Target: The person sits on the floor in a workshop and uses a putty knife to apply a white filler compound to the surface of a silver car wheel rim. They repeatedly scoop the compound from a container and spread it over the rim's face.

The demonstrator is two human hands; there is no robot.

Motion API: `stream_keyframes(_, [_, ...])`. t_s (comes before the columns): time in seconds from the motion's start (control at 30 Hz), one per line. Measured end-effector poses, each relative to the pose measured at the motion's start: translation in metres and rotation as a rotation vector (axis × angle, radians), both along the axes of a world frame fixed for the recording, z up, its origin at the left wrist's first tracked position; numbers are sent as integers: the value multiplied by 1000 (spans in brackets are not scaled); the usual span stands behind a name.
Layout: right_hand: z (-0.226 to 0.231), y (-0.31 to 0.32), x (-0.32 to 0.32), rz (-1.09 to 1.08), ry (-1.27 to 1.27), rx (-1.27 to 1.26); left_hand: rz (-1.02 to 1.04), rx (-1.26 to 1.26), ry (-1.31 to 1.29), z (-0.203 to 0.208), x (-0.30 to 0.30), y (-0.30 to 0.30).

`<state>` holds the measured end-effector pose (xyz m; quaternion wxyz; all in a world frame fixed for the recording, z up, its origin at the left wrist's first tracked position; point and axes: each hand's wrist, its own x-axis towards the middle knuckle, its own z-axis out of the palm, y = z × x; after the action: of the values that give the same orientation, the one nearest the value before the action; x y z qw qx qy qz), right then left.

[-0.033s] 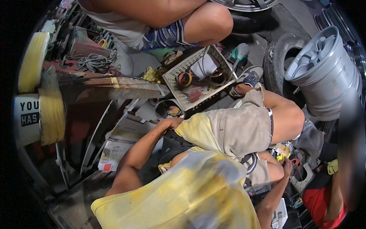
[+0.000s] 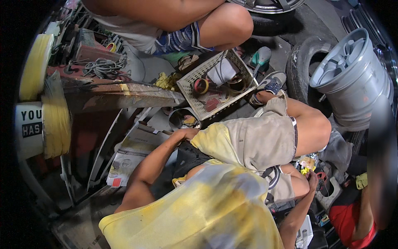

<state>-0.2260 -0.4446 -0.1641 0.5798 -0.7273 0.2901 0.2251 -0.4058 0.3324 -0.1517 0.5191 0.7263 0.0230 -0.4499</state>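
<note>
My left hand (image 2: 190, 133) rests at the edge of my yellow-stained shirt and grey shorts (image 2: 265, 137), beside a black bag (image 2: 188, 159) at my waist. Its fingers are mostly hidden by the cloth. Beyond my bent knee, at the right, my right hand (image 2: 311, 181) has its fingers curled in. What they hold, if anything, is too small to make out. Right by its fingertips is a crumpled yellow piece (image 2: 306, 170), on or next to a shiny foil-like wrapper (image 2: 317, 157).
A cream plastic crate (image 2: 192, 101) with tape rolls stands ahead. Grey wheel rims (image 2: 350, 79) and a tyre (image 2: 298, 68) are at the right. Large yellow rolls (image 2: 58, 116) hang at the left. One person (image 2: 226, 27) sits ahead; another in red (image 2: 348, 222) is at lower right.
</note>
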Motion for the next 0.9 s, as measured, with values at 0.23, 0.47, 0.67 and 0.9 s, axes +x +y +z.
stream_keyframes(0.23, [44,52,33,-54,22,-37,128,292,-11,29,27,4])
stream_keyframes(0.47, [33,40,19,-69,0,33,223,673,-256,81,106,-8])
stream_keyframes(0.67, [44,30,-7,221,-162,-338,137,540,-161,71,151,-31])
stream_keyframes(0.9, [65,93,-25,192,-190,-420,89,598,-178,-31,158,4])
